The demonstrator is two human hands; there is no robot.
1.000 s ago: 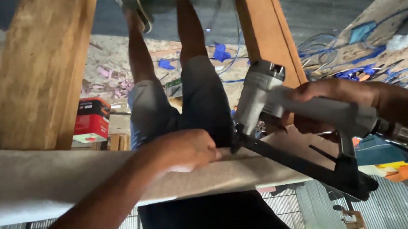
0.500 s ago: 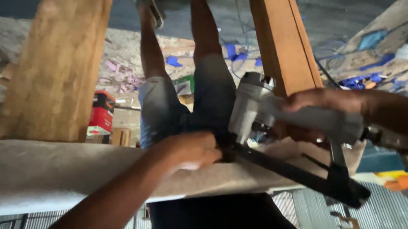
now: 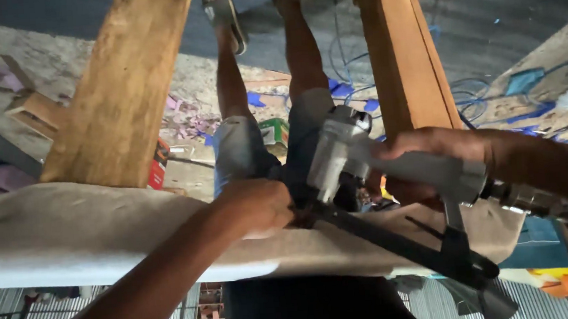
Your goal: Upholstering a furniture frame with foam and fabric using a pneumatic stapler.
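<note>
Left to right: a thick tan wooden leg (image 3: 123, 91) rises on the left w/ a beige fabric-covered padded rail (image 3: 87, 229) running across below it. The left hand (image 3: 257, 205) lies flat on that rail, fingers curled down onto the cloth, pinning it, not wrapped round anything. Just beside it the nose of a grey pneumatic staple gun w/ a long black magazine (image 3: 365, 166) meets the rail edge. The right hand (image 3: 433, 161) is closed tight round the gun's handle (trigger finger hidden). A second wooden leg (image 3: 401, 56) stands behind the gun.
</note>
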